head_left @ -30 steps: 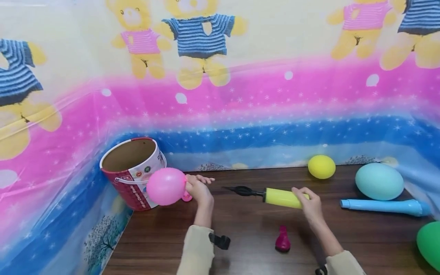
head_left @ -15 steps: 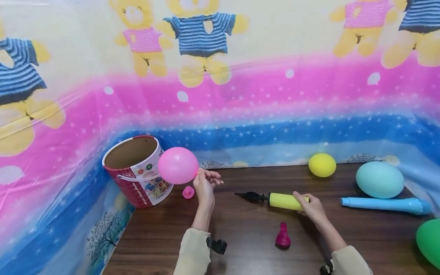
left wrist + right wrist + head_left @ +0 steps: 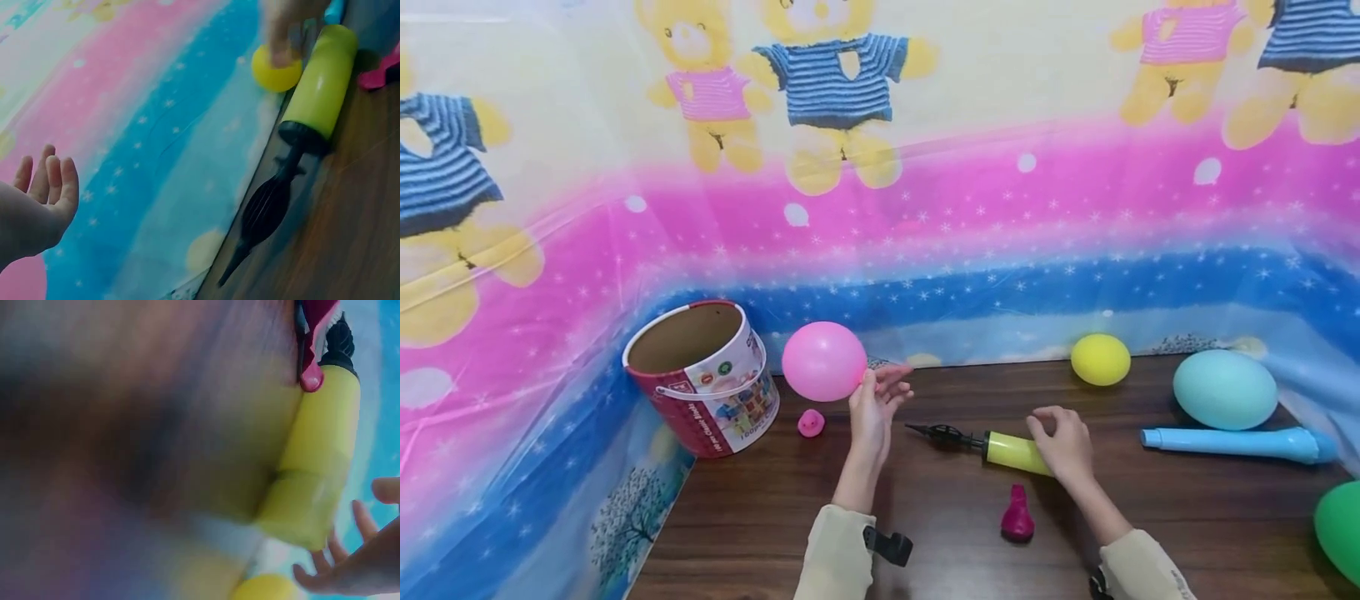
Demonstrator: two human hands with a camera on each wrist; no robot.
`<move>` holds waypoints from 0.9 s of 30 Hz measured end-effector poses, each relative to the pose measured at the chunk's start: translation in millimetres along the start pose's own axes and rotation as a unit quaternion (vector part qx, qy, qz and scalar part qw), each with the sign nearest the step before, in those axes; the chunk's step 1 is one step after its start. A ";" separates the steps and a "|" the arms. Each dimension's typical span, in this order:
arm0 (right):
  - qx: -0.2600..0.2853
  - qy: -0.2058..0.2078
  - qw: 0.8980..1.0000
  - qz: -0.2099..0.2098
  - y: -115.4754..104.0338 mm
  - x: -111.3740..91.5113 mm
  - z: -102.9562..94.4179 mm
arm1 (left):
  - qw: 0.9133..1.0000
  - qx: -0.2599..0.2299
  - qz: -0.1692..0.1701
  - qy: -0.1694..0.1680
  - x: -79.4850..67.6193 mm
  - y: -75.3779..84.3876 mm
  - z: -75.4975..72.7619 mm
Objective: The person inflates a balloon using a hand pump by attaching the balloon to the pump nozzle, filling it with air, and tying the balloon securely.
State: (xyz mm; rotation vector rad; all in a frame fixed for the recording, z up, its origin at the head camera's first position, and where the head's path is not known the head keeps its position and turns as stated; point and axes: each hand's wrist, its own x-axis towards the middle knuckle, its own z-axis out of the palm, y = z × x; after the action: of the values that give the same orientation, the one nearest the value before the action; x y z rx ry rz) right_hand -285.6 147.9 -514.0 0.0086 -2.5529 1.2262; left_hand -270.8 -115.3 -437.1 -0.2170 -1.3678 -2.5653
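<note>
An inflated pink balloon [image 3: 823, 361] hangs above the table in my left hand [image 3: 872, 417], which pinches its neck between thumb and finger while the other fingers stay loose. Part of that balloon [image 3: 20, 281] shows at the lower left of the left wrist view. On the table lies a yellow hand pump [image 3: 1011, 452] with a black nozzle pointing left. My right hand [image 3: 1066, 448] hovers over the pump's right end. In the right wrist view its fingers [image 3: 337, 551] are spread apart beside the pump [image 3: 325, 425], gripping nothing.
A building-block bucket [image 3: 703, 392] stands at the left, a pink rubber duck [image 3: 811, 422] beside it. A deflated magenta balloon [image 3: 1018, 518] lies in front of the pump. Rightward are a yellow balloon [image 3: 1101, 360], a light-blue balloon [image 3: 1225, 389], a blue tube [image 3: 1232, 444] and a green balloon [image 3: 1341, 529].
My left hand has raised the pink balloon and carried it right, away from the bucket, uncovering the duck. My right hand has put the pump down and let go of it.
</note>
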 end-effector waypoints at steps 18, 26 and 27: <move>0.231 -0.084 0.967 -0.065 -131.3 -18.9 57.5 | 0.996 0.082 -0.037 -0.021 -25.6 -33.9 49.1; 0.439 -0.169 0.882 0.027 -140.8 -20.6 58.1 | 0.993 0.111 -0.017 -0.020 -25.1 -27.5 47.3; 0.450 -0.179 0.874 0.034 -140.2 -21.6 58.3 | 0.993 0.114 -0.022 -0.014 -24.3 -25.8 45.2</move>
State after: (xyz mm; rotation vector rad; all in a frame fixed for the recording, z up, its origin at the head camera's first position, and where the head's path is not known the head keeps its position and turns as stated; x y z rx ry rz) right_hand -261.7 11.8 -447.5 0.3808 -1.9792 2.5157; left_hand -253.1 -60.6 -438.3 -0.1859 -1.6769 -2.4212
